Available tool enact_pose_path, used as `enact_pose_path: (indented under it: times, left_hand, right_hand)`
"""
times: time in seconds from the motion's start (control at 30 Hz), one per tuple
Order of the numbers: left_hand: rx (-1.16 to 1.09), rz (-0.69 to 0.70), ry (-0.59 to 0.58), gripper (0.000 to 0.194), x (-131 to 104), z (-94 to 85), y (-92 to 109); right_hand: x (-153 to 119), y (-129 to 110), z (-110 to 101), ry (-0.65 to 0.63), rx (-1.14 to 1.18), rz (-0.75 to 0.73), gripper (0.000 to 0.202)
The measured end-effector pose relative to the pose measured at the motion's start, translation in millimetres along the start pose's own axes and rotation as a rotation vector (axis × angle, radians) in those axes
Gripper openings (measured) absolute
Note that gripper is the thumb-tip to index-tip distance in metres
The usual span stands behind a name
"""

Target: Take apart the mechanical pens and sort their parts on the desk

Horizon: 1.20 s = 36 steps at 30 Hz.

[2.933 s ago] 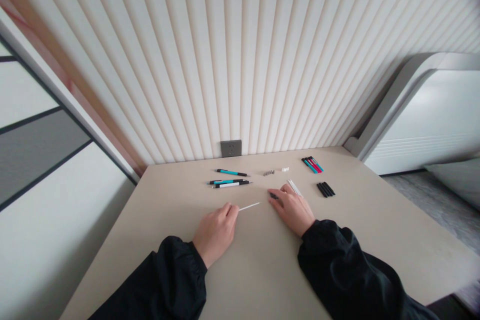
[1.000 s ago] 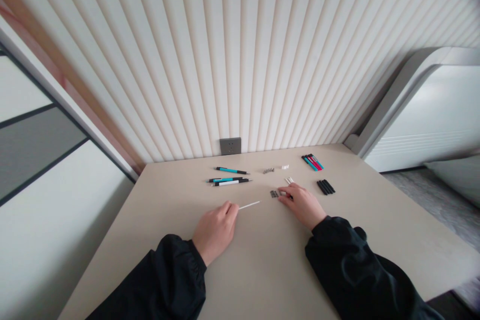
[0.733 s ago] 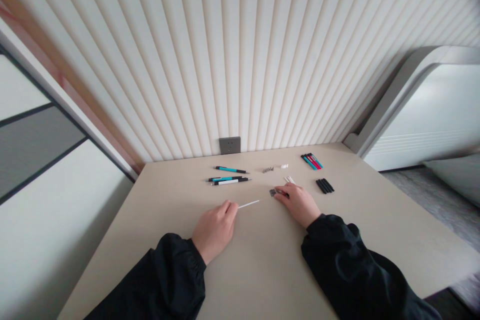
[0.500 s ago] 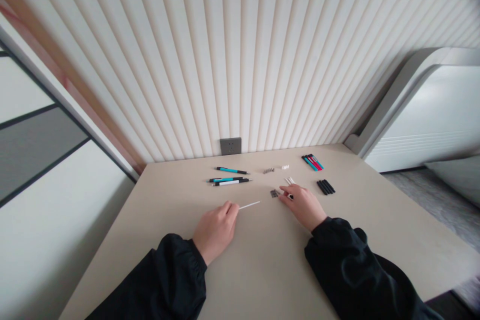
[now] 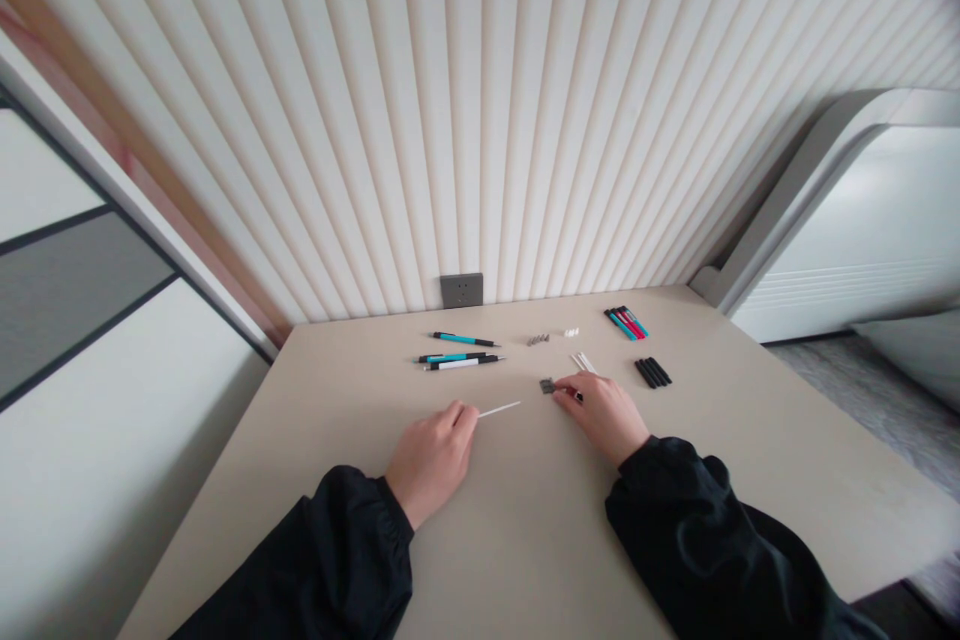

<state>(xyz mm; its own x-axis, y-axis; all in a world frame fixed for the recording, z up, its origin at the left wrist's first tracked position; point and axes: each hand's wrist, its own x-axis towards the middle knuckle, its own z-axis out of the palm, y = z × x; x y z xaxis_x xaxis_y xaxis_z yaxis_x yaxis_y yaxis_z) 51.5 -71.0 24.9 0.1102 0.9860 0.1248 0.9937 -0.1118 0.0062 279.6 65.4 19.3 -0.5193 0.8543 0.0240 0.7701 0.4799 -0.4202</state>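
Observation:
A thin white rod sticks out to the right from the closed fingers of my left hand. My right hand has its thumb and forefinger pinched at the right side of a small group of dark grey pieces; what lies between the fingertips is too small to make out. Just behind that hand are several white rods, partly hidden by it. Farther back lie a row of small grey springs and some small white parts.
Blue pens and a white pen lie at the back left of the table. At the back right are blue and red barrels and black grips. A socket is on the wall behind.
My right thumb and forefinger have closed together beside the dark grey pieces, and that hand has shifted slightly left. The left hand holds the rod as before.

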Motion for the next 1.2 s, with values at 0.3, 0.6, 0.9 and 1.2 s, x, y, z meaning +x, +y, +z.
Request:
enact_pose_path:
  times: [0.3, 0.6, 0.9, 1.2]
  left_hand:
    - [-0.001, -0.001, -0.005, 0.018, 0, 0.8, 1]
    - [-0.013, -0.002, 0.006, 0.017, 0, 0.7, 1]
    - [-0.019, -0.007, -0.002, 0.018, 0, -0.2, 1]
    - [-0.011, -0.002, 0.002, 0.019, 0, 0.8, 0]
  right_hand:
    - [6, 6, 3, -0.010, 0.051, -0.048, 0.032]
    - [7, 5, 5, -0.010, 0.060, -0.053, 0.027]
    - [6, 3, 3, 0.026, 0.057, -0.056, 0.034]
    - [6, 22, -7, 0.245, 0.164, -0.094, 0.059]
